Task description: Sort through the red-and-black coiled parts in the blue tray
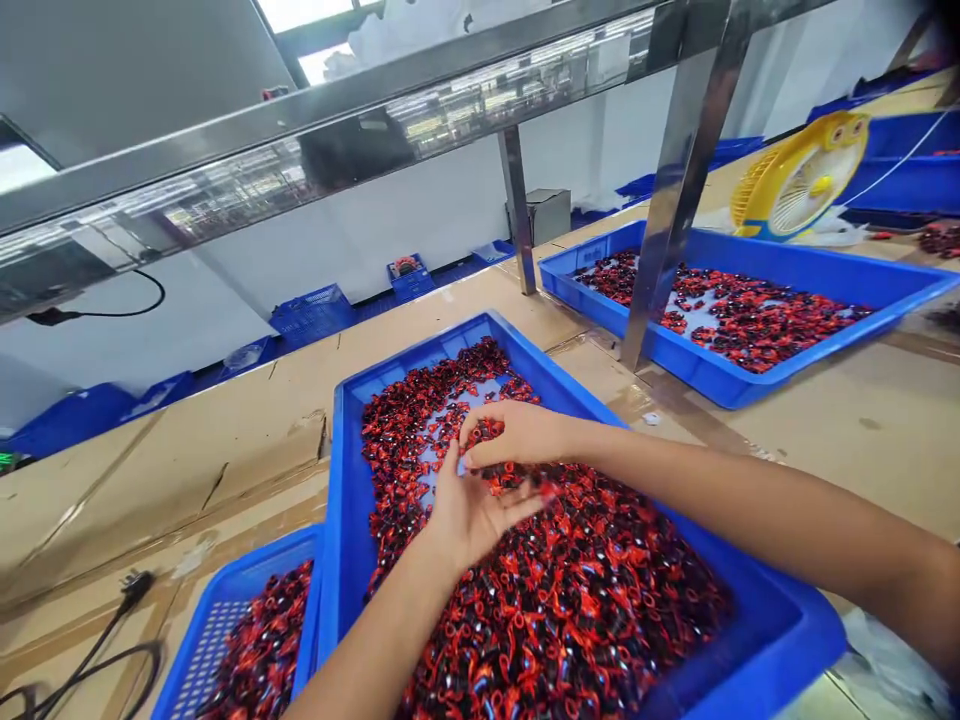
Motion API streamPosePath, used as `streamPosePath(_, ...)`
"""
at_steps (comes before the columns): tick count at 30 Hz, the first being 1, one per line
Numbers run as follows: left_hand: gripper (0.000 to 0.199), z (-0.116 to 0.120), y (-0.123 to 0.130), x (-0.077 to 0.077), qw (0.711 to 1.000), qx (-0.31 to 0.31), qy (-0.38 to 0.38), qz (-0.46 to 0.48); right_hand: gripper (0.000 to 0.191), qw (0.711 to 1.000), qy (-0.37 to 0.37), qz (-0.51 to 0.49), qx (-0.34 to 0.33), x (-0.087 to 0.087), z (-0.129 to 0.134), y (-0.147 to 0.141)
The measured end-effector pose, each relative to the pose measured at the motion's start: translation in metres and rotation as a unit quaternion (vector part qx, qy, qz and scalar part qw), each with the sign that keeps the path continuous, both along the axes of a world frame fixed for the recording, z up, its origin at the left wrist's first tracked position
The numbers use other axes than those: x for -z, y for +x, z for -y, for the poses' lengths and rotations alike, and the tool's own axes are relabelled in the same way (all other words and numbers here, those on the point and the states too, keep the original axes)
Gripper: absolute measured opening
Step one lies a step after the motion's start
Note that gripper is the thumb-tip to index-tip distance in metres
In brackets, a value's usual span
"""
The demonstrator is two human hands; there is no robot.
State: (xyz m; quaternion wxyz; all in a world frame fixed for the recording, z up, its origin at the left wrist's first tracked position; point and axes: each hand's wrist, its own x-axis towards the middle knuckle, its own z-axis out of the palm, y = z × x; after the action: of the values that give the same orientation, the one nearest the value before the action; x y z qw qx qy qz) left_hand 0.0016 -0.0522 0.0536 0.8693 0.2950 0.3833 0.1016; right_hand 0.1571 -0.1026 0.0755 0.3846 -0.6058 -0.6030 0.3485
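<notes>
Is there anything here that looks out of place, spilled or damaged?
The cardboard covering the bench is torn beside the middle blue tray, and a small white scrap lies loose to its right. The red and black parts stay inside the trays; both hands, left hand and right hand, are over them.

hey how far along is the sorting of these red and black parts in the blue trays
Done: a small tray at lower left holds some parts, seemingly already picked. In hand: over the big tray, the left hand lies palm up, and the right hand fingers a few red and black parts. Left: that tray is heaped, and a far tray still holds parts.
</notes>
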Motion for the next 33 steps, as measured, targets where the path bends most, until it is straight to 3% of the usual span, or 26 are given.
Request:
streamPosePath(2,0.067,0.012,0.004,0.002,0.999,0.001,-0.049,0.014,0.020,0.998,0.025,0.040,0.030,0.005,0.002,-0.004)
streamPosePath(5,0.057,0.016,0.005,0.002,0.999,-0.009,-0.042,0.020,0.022,0.991,0.084,0.099,0.035,0.009,0.003,-0.011)
streamPosePath(10,0.046,0.011,0.004,-0.004,0.996,-0.076,-0.053,0.020,0.026,0.969,0.170,0.173,0.052,0.003,0.014,-0.020)
streamPosePath(17,0.041,0.010,0.006,0.011,0.993,-0.079,-0.069,0.050,0.035,0.930,0.243,0.266,0.065,-0.004,0.025,-0.026)
streamPosePath(23,0.050,0.009,0.002,0.006,0.993,-0.025,-0.102,0.057,0.028,0.929,0.313,0.194,0.038,-0.004,0.029,-0.018)
streamPosePath(26,0.057,0.009,-0.001,0.003,0.992,0.011,-0.106,0.068,0.029,0.933,0.314,0.174,0.035,-0.006,0.033,-0.016)
streamPosePath(33,0.060,0.008,-0.001,0.005,0.992,0.030,-0.088,0.087,0.034,0.934,0.295,0.189,0.067,-0.004,0.034,-0.014)
